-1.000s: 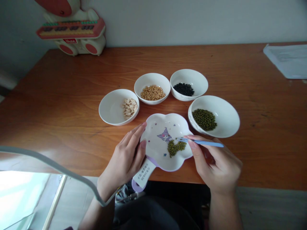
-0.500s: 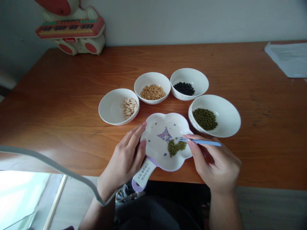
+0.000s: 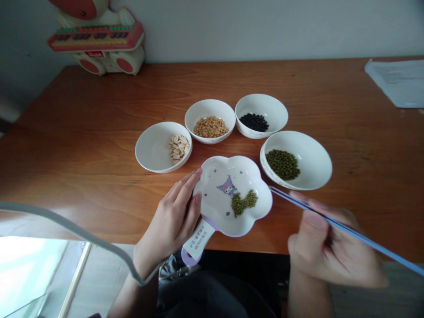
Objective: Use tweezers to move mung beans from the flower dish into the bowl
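My left hand [image 3: 172, 214] grips the left edge of a white flower-shaped dish [image 3: 215, 170], thumb over the rim. The dish has a lilac rim, a printed cartoon figure and a labelled handle [image 3: 198, 240] pointing towards me. Green mung beans [image 3: 243, 203] lie in a curved pile inside it. To the right of the dish, my right hand [image 3: 331, 243], slightly blurred, pinches long blue tweezers [image 3: 298, 203]. Their tips are nearly together just by the dish's right rim, with a small greenish bean seemingly between them.
Around the dish stand white bowls holding pale flat seeds [image 3: 179, 148], yellow soybeans [image 3: 211, 127], black beans [image 3: 254, 122] and mung beans [image 3: 283, 164]. A toy keyboard figure [image 3: 99, 42] sits back left, paper [image 3: 399, 81] far right. A grey cable [image 3: 82, 232] crosses at left.
My right hand has moved right and towards me, carrying the tweezers' tips from above the bean pile to the dish's right rim. My left hand and the dish stay put.
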Tool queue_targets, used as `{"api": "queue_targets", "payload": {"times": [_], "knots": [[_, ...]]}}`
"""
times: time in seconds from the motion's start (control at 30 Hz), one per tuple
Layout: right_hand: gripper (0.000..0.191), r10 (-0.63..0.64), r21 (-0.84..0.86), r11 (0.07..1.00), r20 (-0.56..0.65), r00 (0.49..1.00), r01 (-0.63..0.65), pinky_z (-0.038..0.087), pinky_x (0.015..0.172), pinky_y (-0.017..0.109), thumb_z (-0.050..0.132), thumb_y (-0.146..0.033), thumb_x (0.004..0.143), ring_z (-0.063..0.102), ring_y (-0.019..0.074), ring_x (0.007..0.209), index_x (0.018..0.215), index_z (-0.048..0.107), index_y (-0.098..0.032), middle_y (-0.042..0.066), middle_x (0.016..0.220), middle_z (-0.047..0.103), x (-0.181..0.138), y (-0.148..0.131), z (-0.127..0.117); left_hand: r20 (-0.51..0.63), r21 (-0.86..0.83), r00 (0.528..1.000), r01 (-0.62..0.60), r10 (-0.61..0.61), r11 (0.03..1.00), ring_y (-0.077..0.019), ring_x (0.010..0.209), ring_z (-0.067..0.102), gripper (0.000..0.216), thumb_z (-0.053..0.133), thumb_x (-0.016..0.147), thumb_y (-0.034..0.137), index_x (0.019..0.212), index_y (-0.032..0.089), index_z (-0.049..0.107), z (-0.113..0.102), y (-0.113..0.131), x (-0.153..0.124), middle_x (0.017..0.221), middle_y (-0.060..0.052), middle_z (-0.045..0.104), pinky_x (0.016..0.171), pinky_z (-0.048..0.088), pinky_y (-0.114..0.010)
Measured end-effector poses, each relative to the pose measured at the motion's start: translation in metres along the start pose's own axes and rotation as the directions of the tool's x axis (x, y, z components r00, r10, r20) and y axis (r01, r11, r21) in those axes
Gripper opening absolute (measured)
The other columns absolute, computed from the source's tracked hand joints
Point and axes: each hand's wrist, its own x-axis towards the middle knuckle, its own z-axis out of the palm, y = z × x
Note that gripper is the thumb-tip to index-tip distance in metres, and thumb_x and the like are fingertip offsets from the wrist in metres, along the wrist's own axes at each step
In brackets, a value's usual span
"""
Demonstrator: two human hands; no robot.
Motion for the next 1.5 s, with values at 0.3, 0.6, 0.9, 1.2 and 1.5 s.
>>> {"api": "queue_targets", "payload": {"times": [0.3,0.6,0.9,1.2,1.5], "knots": [[0.025,0.256,0.009,0.965,-0.222,0.941,-0.261,0.070,0.072,0.043,0.074,-0.014,0.100,0.084,0.0298,0.082,0.122,0.083,-0.022,0.008,0.101,0.086,0.002,-0.002,0.009,0.004,0.012,1.000,0.009,-0.009,1.000,-0.0259,0.142,0.068,0.049,0.047,0.116,0.025,0.163,0.014,0.048,0.001,0.001,0.001,0.153,-0.016,0.069,0.124,0.057,-0.041],[0.036,-0.049,0.069,0.997,0.435,0.899,0.021,0.061,0.061,0.029,0.081,-0.005,0.091,0.076,0.0154,0.068,0.120,0.078,-0.026,0.002,0.104,0.087,0.006,0.000,-0.006,0.007,-0.014,1.000,0.013,-0.013,1.000,-0.0255,0.143,0.067,0.049,0.046,0.116,0.026,0.165,0.015,0.047,0.001,0.000,0.002,0.155,-0.016,0.067,0.124,0.057,-0.041],[0.035,-0.091,0.109,0.993,0.515,0.853,0.040,0.067,0.076,0.033,0.078,-0.003,0.094,0.083,0.0198,0.085,0.122,0.076,-0.023,0.004,0.111,0.087,0.010,0.002,0.000,0.012,-0.016,1.000,0.018,-0.018,1.000,-0.0258,0.142,0.068,0.050,0.046,0.116,0.026,0.165,0.015,0.047,0.000,0.002,0.001,0.154,-0.016,0.067,0.124,0.056,-0.041],[0.030,-0.054,0.073,0.997,0.521,0.852,0.018,0.067,0.083,0.033,0.076,-0.005,0.096,0.084,0.0203,0.091,0.119,0.077,-0.024,0.003,0.110,0.087,0.008,0.002,0.001,0.003,-0.010,1.000,-0.002,0.002,1.000,-0.0251,0.141,0.068,0.051,0.047,0.115,0.025,0.165,0.015,0.047,0.001,0.000,0.001,0.154,-0.015,0.068,0.123,0.057,-0.039],[0.031,-0.045,0.070,0.997,0.519,0.853,0.009,0.067,0.084,0.031,0.077,-0.004,0.095,0.084,0.0196,0.092,0.118,0.077,-0.024,0.002,0.111,0.087,0.008,0.002,0.001,-0.006,-0.003,1.000,-0.008,0.008,1.000,-0.0252,0.142,0.068,0.051,0.047,0.116,0.025,0.166,0.015,0.046,0.001,-0.001,0.001,0.154,-0.016,0.067,0.123,0.057,-0.040]]}}
